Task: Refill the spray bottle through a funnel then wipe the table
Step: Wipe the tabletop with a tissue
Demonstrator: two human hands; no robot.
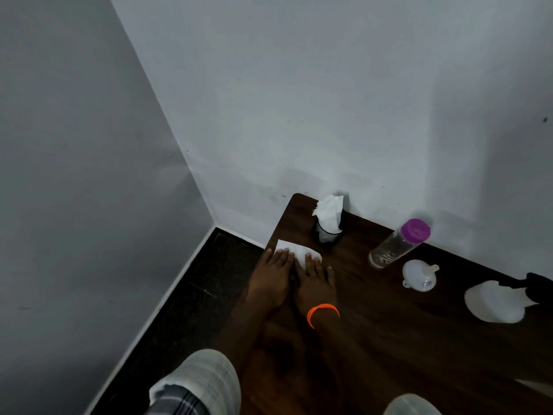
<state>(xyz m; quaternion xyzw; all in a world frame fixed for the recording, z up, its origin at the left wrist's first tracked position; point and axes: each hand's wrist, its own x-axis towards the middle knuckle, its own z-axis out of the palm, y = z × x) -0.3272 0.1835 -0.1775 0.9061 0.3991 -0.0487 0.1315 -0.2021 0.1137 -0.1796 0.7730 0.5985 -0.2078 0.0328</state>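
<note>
Both hands lie flat, fingers straight, side by side on a white tissue (pixel 294 253) spread at the counter's (pixel 389 339) left edge. The left hand (pixel 273 277) presses the tissue's near-left part; the right hand (pixel 314 284), with an orange band (pixel 322 313) at the wrist, presses its right part. The two hands touch each other along their inner sides. Neither grips anything; they press down with open palms.

Judged from this layout, the wiping stage is under way and the refill stage appears finished. The funnel (pixel 419 275) lies on the counter at about 3 o'clock from the hands, well apart from them and seated in no bottle. A clear bottle with a purple cap (pixel 398 244) stands capped just behind the funnel, toward 2 o'clock. The spray bottle (pixel 496 301) sits at the far right, at 3 o'clock, seen only as a pale body with a dark head; its fill level cannot be told.

A black mesh holder (pixel 326 233) stuffed with white tissues stands at 1 o'clock from the hands, against the wall (pixel 329 100).

Remaining work, as I judge it: only the left corner is covered so far. The broad dark surface toward 3 and 5 o'clock is yet to be wiped, and the funnel and bottles stand in the path. No spill or wet patch is discernible in this dim light.
</note>
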